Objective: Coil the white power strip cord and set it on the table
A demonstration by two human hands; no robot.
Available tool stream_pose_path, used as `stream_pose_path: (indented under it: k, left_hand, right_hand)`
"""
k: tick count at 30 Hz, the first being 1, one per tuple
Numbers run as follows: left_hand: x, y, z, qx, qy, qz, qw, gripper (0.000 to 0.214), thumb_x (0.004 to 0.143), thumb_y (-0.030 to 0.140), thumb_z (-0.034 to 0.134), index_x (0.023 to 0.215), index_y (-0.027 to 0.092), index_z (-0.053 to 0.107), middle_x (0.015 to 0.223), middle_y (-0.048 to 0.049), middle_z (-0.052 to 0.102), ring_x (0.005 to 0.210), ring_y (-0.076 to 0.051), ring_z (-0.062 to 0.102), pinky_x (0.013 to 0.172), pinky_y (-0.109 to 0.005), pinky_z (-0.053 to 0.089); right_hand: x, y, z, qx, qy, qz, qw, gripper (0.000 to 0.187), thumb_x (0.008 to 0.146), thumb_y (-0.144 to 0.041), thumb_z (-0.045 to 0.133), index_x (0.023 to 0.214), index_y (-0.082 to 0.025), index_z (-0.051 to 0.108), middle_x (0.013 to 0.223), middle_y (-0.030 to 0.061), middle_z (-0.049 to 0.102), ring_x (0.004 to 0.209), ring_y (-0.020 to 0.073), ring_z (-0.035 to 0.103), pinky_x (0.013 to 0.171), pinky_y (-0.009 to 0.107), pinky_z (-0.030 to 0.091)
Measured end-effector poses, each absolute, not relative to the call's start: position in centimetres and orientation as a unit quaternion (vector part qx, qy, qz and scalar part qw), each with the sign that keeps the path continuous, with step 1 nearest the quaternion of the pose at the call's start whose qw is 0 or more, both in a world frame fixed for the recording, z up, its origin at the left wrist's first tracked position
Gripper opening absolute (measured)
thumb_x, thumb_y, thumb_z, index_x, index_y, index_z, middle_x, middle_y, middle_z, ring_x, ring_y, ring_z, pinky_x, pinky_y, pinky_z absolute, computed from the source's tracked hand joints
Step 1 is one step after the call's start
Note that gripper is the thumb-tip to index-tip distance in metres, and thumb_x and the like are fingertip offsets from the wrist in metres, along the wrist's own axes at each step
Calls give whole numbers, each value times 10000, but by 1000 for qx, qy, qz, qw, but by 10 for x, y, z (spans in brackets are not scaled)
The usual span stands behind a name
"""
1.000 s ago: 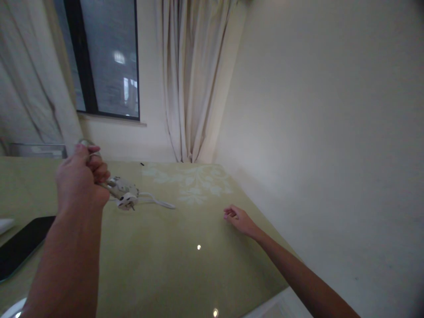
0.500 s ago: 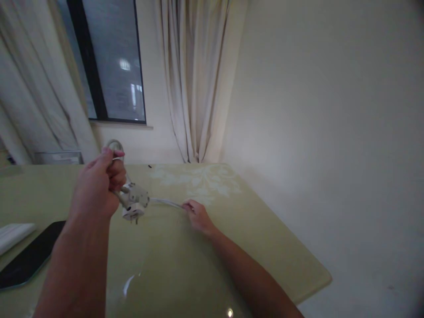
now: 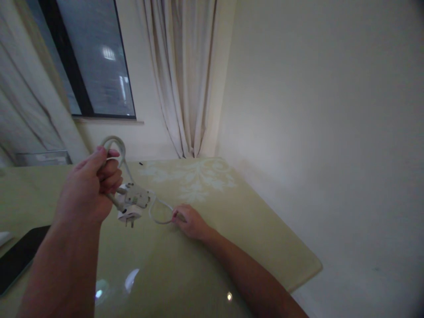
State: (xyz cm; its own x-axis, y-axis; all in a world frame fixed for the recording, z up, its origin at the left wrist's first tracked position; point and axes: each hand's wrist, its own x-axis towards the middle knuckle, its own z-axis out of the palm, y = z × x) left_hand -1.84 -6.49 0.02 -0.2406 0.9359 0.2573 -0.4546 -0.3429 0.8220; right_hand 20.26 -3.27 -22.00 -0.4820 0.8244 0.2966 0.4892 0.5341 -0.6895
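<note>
Head view. The left hand [image 3: 88,185] is closed around a thick, off-white, looped flexible cable [image 3: 123,150], which is held above the pale green, glossy worktop [image 3: 185,274]. Below the fingers hang a white, rounded plastic plug [image 3: 130,215], metal pins pointing down, and a pale, blocky plastic connector [image 3: 139,196] just beside it. The right hand [image 3: 188,221] grasps a thin white cable [image 3: 162,222] that bows between its fingertips and the connector, near the worktop.

Handling: as a judgement, hold the thick loop firmly near the plug so that the hanging parts do not swing. Guide the thin cable with light finger pressure; avoid a sharp bend at the connector and avoid loading the pins.

Count: hands, two; thick cable loops, one; pinned plugs clearly seen, one; blocky connectors, one; thin cables, one. On the worktop: one flat, black, rounded slab [image 3: 21,251] at the left, one white object [image 3: 4,237] cut by the frame edge, and one tiny black piece [image 3: 141,164] near the far edge.
</note>
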Motion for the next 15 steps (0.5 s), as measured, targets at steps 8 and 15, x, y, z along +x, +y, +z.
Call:
stream_pose_path:
  k: [8,15]
  left_hand:
    - [-22,-67,2,374,323,730,473,324,1063,150,416,791,145,591,458,101,268,326,-52,172,308,-161,206]
    - [-30,-62,-2,382,344,742,431,297,1041,161,473,779,140,609,462,100,275,341,-55,158,311,-157,200]
  right_hand:
    - [205,-36,-219,-366,-823,261,347,155,897,-355,780,974,-250,695,979,41,749,999,248,670,989,406,467]
    - [263,-2,-205,-418,-456,399,677,483,887,-354,728,1316,-257,528,723,-47,688,626,141,634,634,256,519]
